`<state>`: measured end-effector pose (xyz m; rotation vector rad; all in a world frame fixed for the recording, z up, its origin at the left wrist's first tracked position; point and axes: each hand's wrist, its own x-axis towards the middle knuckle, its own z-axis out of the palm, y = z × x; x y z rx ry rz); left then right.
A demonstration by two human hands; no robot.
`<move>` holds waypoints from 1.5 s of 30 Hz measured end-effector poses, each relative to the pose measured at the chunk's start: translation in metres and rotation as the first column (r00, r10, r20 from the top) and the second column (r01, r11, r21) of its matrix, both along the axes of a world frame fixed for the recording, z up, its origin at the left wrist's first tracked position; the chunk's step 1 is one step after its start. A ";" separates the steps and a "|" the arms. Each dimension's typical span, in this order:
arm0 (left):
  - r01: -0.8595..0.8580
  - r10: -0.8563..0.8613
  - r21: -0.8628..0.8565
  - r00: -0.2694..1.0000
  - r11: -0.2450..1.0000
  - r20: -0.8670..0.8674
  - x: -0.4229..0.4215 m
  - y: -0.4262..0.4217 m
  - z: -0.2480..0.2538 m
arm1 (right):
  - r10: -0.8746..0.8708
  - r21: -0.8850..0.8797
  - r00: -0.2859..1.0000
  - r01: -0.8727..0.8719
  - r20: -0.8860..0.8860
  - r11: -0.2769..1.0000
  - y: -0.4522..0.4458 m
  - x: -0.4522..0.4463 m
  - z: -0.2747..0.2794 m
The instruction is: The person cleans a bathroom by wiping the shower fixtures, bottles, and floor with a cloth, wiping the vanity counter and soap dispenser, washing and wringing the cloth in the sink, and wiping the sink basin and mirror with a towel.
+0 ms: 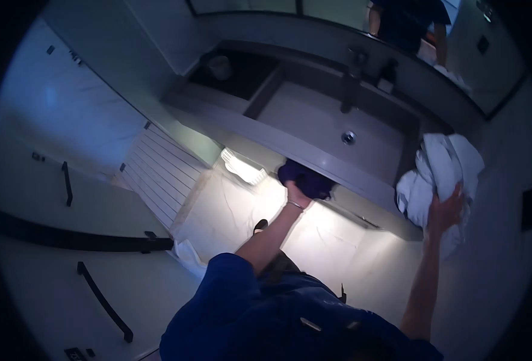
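My left hand (298, 196) reaches under the front edge of the sink counter and grips a dark purple cloth-like bundle (313, 182). Its fingertips are partly hidden by that bundle. On the right, my right hand (446, 210) is pressed around a heap of bunched white towels (439, 163) at the right end of the counter. Part of the heap hangs over the counter's end.
The grey sink (314, 108) has a dark faucet (348, 90) and a soap bottle (387, 75) behind it. A cup (220, 67) stands on a dark tray at left. A white basket (242, 166) sits below the counter. Glass doors with black handles (105, 301) stand at left.
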<state>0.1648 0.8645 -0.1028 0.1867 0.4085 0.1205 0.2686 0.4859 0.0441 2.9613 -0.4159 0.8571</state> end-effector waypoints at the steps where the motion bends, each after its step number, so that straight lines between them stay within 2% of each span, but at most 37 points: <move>1: -0.071 0.071 0.012 0.997 0.997 -0.034 0.004 0.047 -0.002 | -0.031 -0.011 0.999 0.031 -0.012 0.999 0.000 0.000 -0.001; 2: -0.134 0.144 0.104 0.985 0.986 -0.093 0.007 0.089 0.012 | -0.063 -0.025 0.998 0.062 -0.026 0.998 -0.002 0.002 -0.004; 4: -0.177 0.220 0.312 0.969 0.933 -0.108 0.018 0.180 -0.023 | -0.060 -0.021 0.998 0.060 -0.007 0.998 -0.003 0.004 -0.006; 6: -0.285 0.412 0.472 0.891 0.834 -0.190 0.028 0.245 -0.005 | -0.071 -0.018 0.997 0.072 0.013 0.997 -0.009 0.010 -0.014; 8: -0.264 0.638 0.768 0.734 0.584 -0.233 0.026 0.280 0.056 | -0.028 -0.051 0.997 0.032 0.072 0.998 -0.020 0.015 -0.024; 9: -0.124 0.776 0.932 0.597 0.341 -0.205 0.031 0.323 0.043 | -0.038 -0.053 0.997 0.042 0.073 0.998 -0.031 0.016 -0.031; 10: 0.077 0.881 0.993 0.460 0.089 -0.114 0.035 0.362 0.044 | -0.017 -0.060 0.997 0.021 0.070 0.998 -0.039 0.016 -0.034; 12: 0.522 0.891 0.847 0.334 0.096 -0.307 0.029 0.431 0.073 | -0.003 -0.071 0.998 0.007 0.059 0.997 -0.035 0.023 -0.030; 14: 0.817 0.889 0.569 0.328 -0.097 -0.319 0.028 0.492 0.096 | -0.164 0.087 0.967 0.183 -0.195 0.979 -0.027 0.020 -0.009; 15: 0.876 0.874 0.410 0.390 -0.254 -0.292 0.029 0.517 0.102 | -0.276 -0.006 0.918 0.286 -0.285 0.958 -0.023 0.022 -0.001; 17: 0.817 0.781 0.116 0.574 -0.564 -0.246 0.039 0.547 0.118 | -0.277 -0.126 0.937 0.255 -0.214 0.959 0.009 0.020 0.019; 18: 0.819 0.776 0.115 0.570 -0.562 -0.268 0.050 0.554 0.130 | -0.260 -0.225 0.954 0.224 -0.146 0.948 0.024 0.023 0.029; 19: 0.727 0.619 0.105 0.643 -0.678 -0.451 0.066 0.552 0.148 | 0.089 -0.183 0.996 -0.082 0.027 0.980 0.033 0.033 0.023; 20: 0.615 0.423 0.124 0.661 -0.778 -0.620 0.082 0.547 0.160 | 0.246 0.030 0.969 -0.247 0.006 0.969 0.109 0.040 0.052; 21: 0.579 0.329 0.162 0.646 -0.799 -0.688 0.098 0.535 0.164 | 0.358 0.185 0.933 -0.357 0.033 0.916 0.158 0.045 0.050; 22: 0.453 0.242 0.194 0.736 -0.870 -0.632 0.106 0.525 0.145 | 0.455 0.417 0.890 -0.400 -0.036 0.816 0.215 0.049 0.055; 23: 0.407 0.140 0.264 0.733 -0.874 -0.665 0.117 0.501 0.148 | 0.552 0.630 0.831 -0.391 -0.073 0.671 0.264 0.053 0.057; 24: 0.408 -0.018 0.339 0.617 -0.848 -0.787 0.128 0.471 0.169 | 0.622 0.714 0.783 -0.431 -0.008 0.552 0.296 0.057 0.037; 25: 0.219 -0.153 0.444 0.735 -0.869 -0.661 0.127 0.447 0.153 | 0.680 0.786 0.727 -0.368 -0.091 0.498 0.335 0.054 0.033; 26: 0.212 -0.138 0.410 0.725 -0.887 -0.675 0.131 0.419 0.141 | 0.771 0.832 0.624 -0.355 -0.128 0.425 0.366 0.055 0.021; 27: 0.281 -0.222 0.427 0.548 -0.860 -0.807 0.144 0.390 0.163 | 0.825 0.922 0.537 -0.200 -0.179 0.330 0.401 0.051 0.020; 28: 0.297 -0.365 0.596 0.566 -0.746 -0.739 0.143 0.371 0.155 | 0.864 0.961 0.480 -0.133 -0.151 0.242 0.432 0.044 0.021; 30: 0.362 -0.584 0.900 0.686 -0.244 -0.434 0.141 0.340 0.163 | 0.907 0.951 0.420 -0.284 0.009 0.121 0.464 0.039 0.003; 32: 0.466 -0.589 0.873 0.668 -0.145 -0.455 0.145 0.308 0.225 | 0.817 0.956 0.514 -0.257 0.262 -0.144 0.489 0.034 -0.002; 33: 0.321 -0.586 0.930 0.725 -0.179 -0.363 0.139 0.287 0.215 | 0.706 0.922 0.635 -0.029 0.315 -0.386 0.493 0.033 -0.012; 34: 0.149 -0.575 0.961 0.776 -0.231 -0.259 0.142 0.278 0.208 | 0.579 0.767 0.747 0.149 0.326 -0.624 0.501 0.043 -0.020; 35: 0.255 -0.754 0.963 0.648 0.087 -0.104 0.146 0.300 0.245 | 0.516 0.634 0.787 0.214 0.339 -0.743 0.507 0.054 0.010; 36: 0.297 -0.712 0.825 0.681 0.481 0.171 0.147 0.314 0.236 | 0.510 0.491 0.765 0.295 0.392 -0.820 0.521 0.068 0.040; 37: 0.215 -0.648 0.899 0.756 0.381 0.094 0.147 0.350 0.222 | 0.500 0.445 0.778 0.320 0.380 -0.836 0.530 0.082 0.065; 38: 0.252 -0.416 0.768 0.909 0.589 0.021 0.143 0.369 0.223 | 0.488 0.396 0.799 0.346 0.351 -0.851 0.537 0.093 0.083; 39: 0.134 -0.254 0.967 0.964 0.218 -0.076 0.139 0.394 0.210 | 0.512 0.586 0.785 0.244 0.348 -0.773 0.547 0.104 0.095; 40: 0.193 -0.149 0.973 0.966 -0.123 -0.211 0.133 0.407 0.194 | 0.533 0.744 0.774 0.123 0.342 -0.657 0.557 0.117 0.103; 41: 0.259 -0.006 0.859 0.956 -0.441 -0.292 0.132 0.415 0.177 | 0.604 0.888 0.708 -0.072 0.366 -0.453 0.574 0.131 0.100; 42: 0.254 -0.012 0.856 0.957 -0.450 -0.290 0.131 0.417 0.158 | 0.679 0.933 0.642 -0.288 0.357 -0.218 0.593 0.144 0.087; 43: 0.235 0.098 0.666 0.967 -0.708 -0.236 0.128 0.416 0.137 | 0.777 0.851 0.528 -0.526 0.343 -0.019 0.609 0.157 0.063; 44: 0.225 0.182 0.404 0.973 -0.887 -0.143 0.128 0.419 0.118 | 0.861 0.664 0.427 -0.732 0.275 0.150 0.626 0.168 0.033; 45: 0.292 0.225 0.435 0.954 -0.852 -0.200 0.129 0.421 0.101 | 0.928 0.549 0.372 -0.772 -0.021 0.321 0.640 0.164 0.005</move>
